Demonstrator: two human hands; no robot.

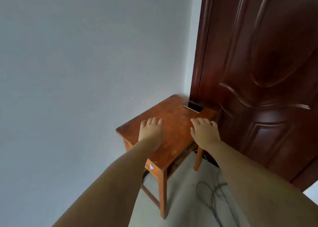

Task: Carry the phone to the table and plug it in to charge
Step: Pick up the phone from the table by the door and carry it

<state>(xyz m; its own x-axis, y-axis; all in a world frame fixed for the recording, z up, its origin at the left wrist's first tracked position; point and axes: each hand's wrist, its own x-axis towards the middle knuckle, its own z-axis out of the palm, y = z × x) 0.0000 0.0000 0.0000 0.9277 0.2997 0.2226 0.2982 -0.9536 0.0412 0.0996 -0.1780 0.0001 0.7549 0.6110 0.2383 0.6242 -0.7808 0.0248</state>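
Head view: phone (193, 106) flat along table's (172, 123) far edge (2 hands spread, empty).

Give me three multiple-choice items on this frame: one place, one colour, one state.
1. Where does the phone lie?
A. far corner of the table, by the door
B. on the floor
C. in the left hand

2. What colour is the door?
A. white
B. dark reddish brown
C. green

3. What are the hands doing?
A. gripping the phone
B. both open, holding nothing
C. pulling a cable

Key: 1 A, the phone lies at the far edge beside the door; 2 B, as its panels show; 3 B, the left hand and right hand show spread fingers over the tabletop.
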